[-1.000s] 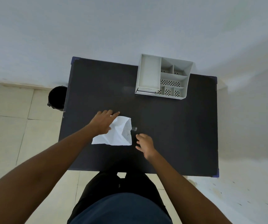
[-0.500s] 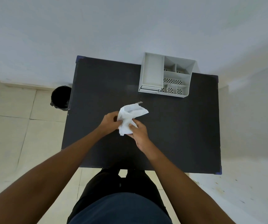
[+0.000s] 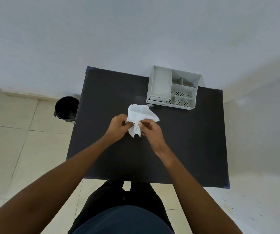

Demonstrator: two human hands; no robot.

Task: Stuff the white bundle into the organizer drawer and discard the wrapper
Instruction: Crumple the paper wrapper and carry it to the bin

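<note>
A crumpled white bundle [image 3: 140, 118] is held up over the middle of the black table [image 3: 186, 141]. My left hand [image 3: 118, 125] pinches its left side and my right hand [image 3: 150, 130] grips its lower right. A small clear strip of wrapper [image 3: 149, 105] sticks out at the bundle's top right. The grey organizer [image 3: 173, 88] stands at the table's far edge, its small drawer [image 3: 157, 99] at the lower left front, a little pulled out.
A black bin [image 3: 66, 108] stands on the tiled floor left of the table. A white wall lies behind the table. My legs are at the table's near edge.
The bundle lay flat on the table under my left hand. Both hands have lifted it, bunched it up and carried it towards the organizer.
</note>
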